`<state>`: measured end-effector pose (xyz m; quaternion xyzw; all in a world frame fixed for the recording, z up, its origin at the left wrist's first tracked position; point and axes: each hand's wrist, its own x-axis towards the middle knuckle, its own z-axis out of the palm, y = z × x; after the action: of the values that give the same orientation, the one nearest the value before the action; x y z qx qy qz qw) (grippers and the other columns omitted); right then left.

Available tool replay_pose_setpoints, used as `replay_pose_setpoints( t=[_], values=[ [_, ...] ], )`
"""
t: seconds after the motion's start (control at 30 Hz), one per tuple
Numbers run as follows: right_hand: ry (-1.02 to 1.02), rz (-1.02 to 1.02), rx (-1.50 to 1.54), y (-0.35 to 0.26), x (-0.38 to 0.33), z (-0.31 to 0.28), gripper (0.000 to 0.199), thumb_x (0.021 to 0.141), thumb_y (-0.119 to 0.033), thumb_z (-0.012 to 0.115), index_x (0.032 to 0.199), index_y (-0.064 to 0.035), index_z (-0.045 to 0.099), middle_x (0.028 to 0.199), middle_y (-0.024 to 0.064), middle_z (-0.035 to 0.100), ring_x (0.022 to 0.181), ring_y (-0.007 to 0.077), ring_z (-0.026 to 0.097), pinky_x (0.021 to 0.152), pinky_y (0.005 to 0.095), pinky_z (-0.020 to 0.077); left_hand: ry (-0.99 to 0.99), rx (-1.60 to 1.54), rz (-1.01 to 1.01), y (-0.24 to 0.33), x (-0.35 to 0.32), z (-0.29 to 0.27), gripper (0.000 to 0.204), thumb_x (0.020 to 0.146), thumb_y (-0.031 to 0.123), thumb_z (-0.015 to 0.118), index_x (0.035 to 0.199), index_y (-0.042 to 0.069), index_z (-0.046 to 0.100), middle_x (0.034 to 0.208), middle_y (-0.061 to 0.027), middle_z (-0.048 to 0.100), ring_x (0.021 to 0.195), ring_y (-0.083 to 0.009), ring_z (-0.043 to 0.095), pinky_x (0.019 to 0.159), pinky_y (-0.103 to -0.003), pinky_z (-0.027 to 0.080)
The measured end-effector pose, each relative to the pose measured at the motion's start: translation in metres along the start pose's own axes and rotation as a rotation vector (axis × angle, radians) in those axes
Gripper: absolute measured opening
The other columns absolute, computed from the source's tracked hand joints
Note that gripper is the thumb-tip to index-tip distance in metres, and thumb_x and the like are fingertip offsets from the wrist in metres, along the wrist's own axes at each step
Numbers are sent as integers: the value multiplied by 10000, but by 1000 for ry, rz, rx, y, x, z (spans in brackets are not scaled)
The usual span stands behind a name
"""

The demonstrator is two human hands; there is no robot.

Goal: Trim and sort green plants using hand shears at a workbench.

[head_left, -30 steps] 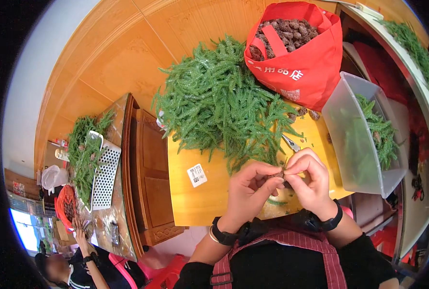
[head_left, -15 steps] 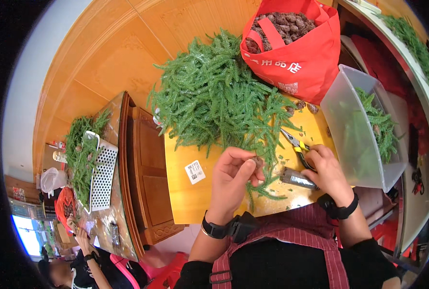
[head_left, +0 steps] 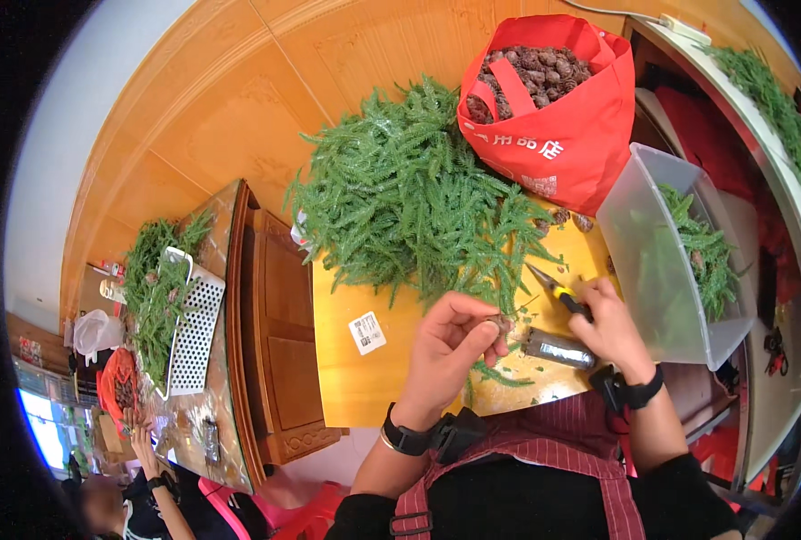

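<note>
My left hand (head_left: 445,355) is pinched around a small brown pine cone (head_left: 503,322), held low over the yellow table near its front. To its right, my right hand (head_left: 613,331) is closed round the yellow-and-black handles of a pair of pliers (head_left: 558,290). The pliers' jaws point up and left toward the greenery. Just below that hand lies a dark bundle in shiny clear wrap (head_left: 558,348). A large heap of green artificial pine sprigs (head_left: 409,189) covers the back of the table, and one loose sprig (head_left: 501,376) is under my left hand.
A red bag (head_left: 558,153) full of pine cones stands at the back right. Beside it is a clear plastic bin (head_left: 661,270) holding sprigs. A white label (head_left: 366,332) lies on the yellow table (head_left: 346,387). On the left, a person's hand (head_left: 146,450) works near a white basket (head_left: 196,333).
The pliers' handles have come together in my right hand. My left hand still pinches the pine cone, slightly farther right and lower in view. The whole view has shifted a little.
</note>
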<state>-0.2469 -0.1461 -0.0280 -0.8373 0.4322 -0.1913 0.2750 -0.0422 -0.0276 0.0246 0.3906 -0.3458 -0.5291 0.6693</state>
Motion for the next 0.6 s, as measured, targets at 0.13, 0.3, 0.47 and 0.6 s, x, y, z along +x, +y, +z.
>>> replay_pose_setpoints(
  t=[0.13,0.3,0.47,0.6],
  values=[
    [57,124,79,12,-26,-17,162,756,-137,554,737,20,520,816,132,531,666,259,508,620,335,410,-12,-2,11,2,2,1,130,852,10,520,980,24,496,854,-73,580,705,-113,569,562,-217,446],
    [-170,446,1064,-10,-57,-43,182,872,-170,491,750,-35,495,717,29,563,645,114,539,611,268,421,-44,-20,17,2,7,1,144,848,2,525,988,19,496,851,-68,579,712,-110,573,572,-215,450],
    [-219,24,852,-34,-51,-46,196,756,-116,634,726,-29,460,814,95,612,817,181,570,814,352,437,-102,-37,54,0,6,-1,165,840,-4,540,998,20,500,861,-67,582,725,-107,577,583,-211,454],
    [-240,-239,574,-31,-41,-44,316,754,-294,630,772,4,528,842,123,650,907,266,590,891,414,403,-93,-57,53,6,4,0,176,831,-14,551,998,19,506,848,-66,586,720,-103,579,585,-205,455]
  ],
)
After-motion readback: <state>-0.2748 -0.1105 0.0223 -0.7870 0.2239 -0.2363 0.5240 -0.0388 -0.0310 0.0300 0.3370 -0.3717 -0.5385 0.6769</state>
